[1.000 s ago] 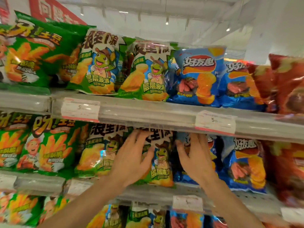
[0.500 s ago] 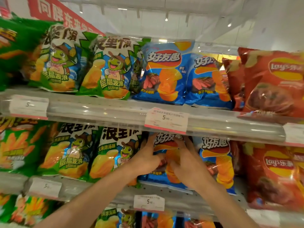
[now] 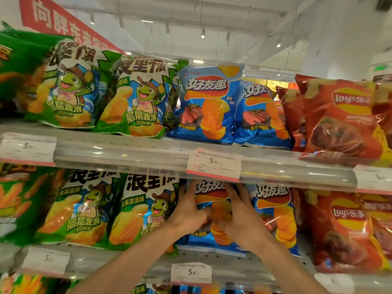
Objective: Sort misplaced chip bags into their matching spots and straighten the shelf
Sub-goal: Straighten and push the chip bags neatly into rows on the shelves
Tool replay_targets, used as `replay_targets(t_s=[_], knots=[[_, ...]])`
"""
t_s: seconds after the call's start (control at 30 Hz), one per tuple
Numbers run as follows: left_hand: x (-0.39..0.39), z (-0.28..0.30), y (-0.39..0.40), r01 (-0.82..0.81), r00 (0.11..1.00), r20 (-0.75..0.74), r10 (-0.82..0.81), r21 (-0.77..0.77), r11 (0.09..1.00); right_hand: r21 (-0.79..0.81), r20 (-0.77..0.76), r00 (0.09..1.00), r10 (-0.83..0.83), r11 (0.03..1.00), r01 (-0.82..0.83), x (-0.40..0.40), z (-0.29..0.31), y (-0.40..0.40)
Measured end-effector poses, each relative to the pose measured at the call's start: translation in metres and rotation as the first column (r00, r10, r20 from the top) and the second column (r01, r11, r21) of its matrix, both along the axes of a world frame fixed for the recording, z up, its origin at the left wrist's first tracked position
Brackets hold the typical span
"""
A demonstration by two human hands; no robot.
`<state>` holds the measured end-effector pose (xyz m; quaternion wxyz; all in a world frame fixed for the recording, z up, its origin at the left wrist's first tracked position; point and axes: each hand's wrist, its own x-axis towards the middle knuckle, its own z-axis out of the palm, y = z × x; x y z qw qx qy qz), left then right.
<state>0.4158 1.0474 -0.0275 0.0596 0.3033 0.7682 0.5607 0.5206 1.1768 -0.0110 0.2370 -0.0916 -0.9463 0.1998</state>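
Observation:
On the middle shelf a blue chip bag [image 3: 209, 195] stands upright between green frog bags [image 3: 140, 211] and a second blue bag [image 3: 273, 211]. My left hand [image 3: 188, 211] presses its left side, fingers pointing up. My right hand [image 3: 239, 215] lies on its right half, fingers spread. Both hands clasp this bag from the front and hide its middle. The upper shelf holds green frog bags [image 3: 135, 98], two blue bags [image 3: 209, 105] and red Lay's bags [image 3: 343, 117].
A clear shelf rail [image 3: 118, 153] with a price tag [image 3: 214, 164] runs just above my fingers. Red Lay's bags [image 3: 343, 228] fill the middle shelf at right. Green bags [image 3: 14, 204] crowd the left. A lower rail carries another tag [image 3: 191, 272].
My view has swung right. Both hands moved from the green frog bag and its neighbour onto the one blue bag and came close together on it.

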Motion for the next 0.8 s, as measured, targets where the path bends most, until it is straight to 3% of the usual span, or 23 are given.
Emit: replay_targets(t_s=[0.07, 0.2, 0.33, 0.47, 0.6, 0.8], knots=[[0.001, -0.004, 0.003, -0.012, 1.0, -0.027, 0.012, -0.004, 1.0, 0.024, -0.015, 1.0, 0.011, 1.0, -0.01, 0.003, -0.001, -0.002], [0.005, -0.015, 0.006, -0.068, 0.953, -0.299, 0.047, -0.062, 0.996, 0.167, -0.169, 0.985, 0.027, 0.986, 0.001, 0.019, 0.001, 0.005], [0.017, -0.017, 0.007, -0.2, 0.806, -0.59, 0.055, -0.183, 0.963, 0.328, -0.394, 0.914, -0.096, 0.914, 0.238, 0.039, 0.004, 0.03], [0.018, -0.023, 0.017, -0.357, 0.659, -0.751, 0.034, -0.273, 0.893, 0.071, -0.256, 0.878, -0.404, 0.898, 0.434, 0.041, -0.006, 0.054], [0.017, -0.028, 0.026, -0.423, 0.64, -0.769, -0.001, -0.353, 0.834, -0.162, -0.117, 0.914, -0.388, 0.916, 0.368, 0.039, -0.014, 0.061], [0.017, -0.031, 0.026, -0.448, 0.622, -0.783, 0.002, -0.354, 0.821, -0.069, -0.124, 0.905, -0.406, 0.914, 0.401, 0.042, -0.015, 0.056]])
